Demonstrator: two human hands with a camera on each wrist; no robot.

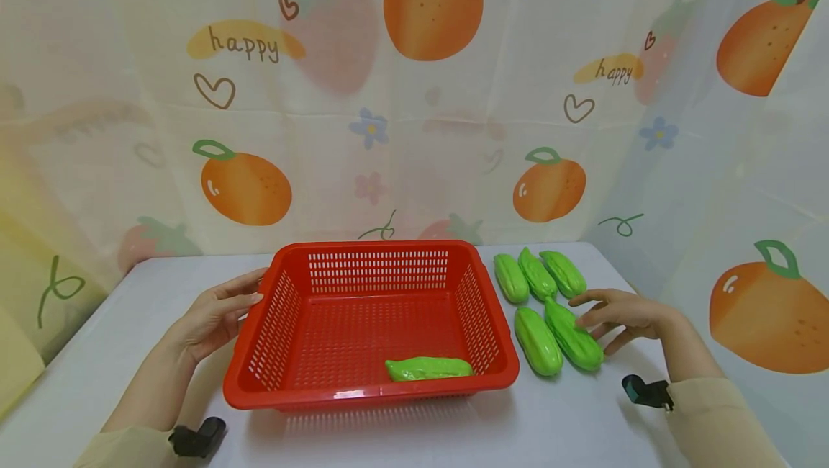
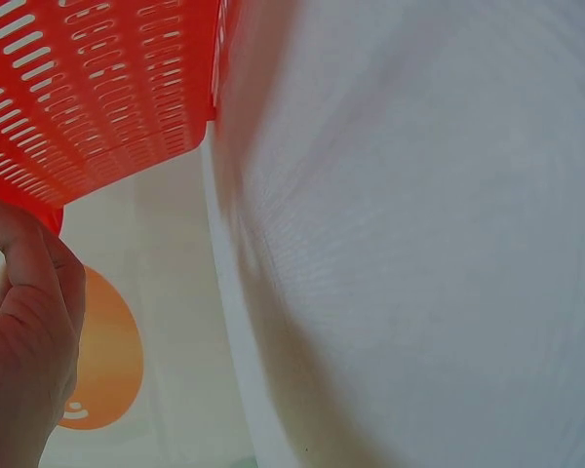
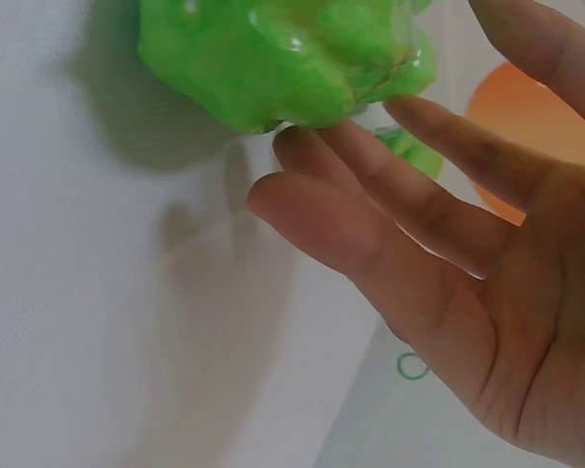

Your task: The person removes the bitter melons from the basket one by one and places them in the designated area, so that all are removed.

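A red plastic basket (image 1: 372, 392) with slotted walls stands in the middle of the table in the head view. One glossy green ridged gourd (image 1: 430, 369) lies inside by its front wall. My left hand (image 1: 216, 313) holds the basket's left rim; in the left wrist view that hand (image 2: 24, 322) is at the basket's edge, fingertips partly hidden. My right hand (image 1: 631, 315) hovers by a pointed green gourd (image 1: 573, 335) right of the basket, fingers spread and loosely bent. In the right wrist view its fingertips (image 3: 302, 210) lie beside the gourd (image 3: 263, 58), and contact is unclear.
Another green gourd (image 1: 539, 340) lies between the basket and the pointed one. Three more gourds (image 1: 537, 273) lie behind these. A fruit-printed curtain (image 1: 414, 137) hangs behind the white table (image 1: 363, 443) and along its right side.
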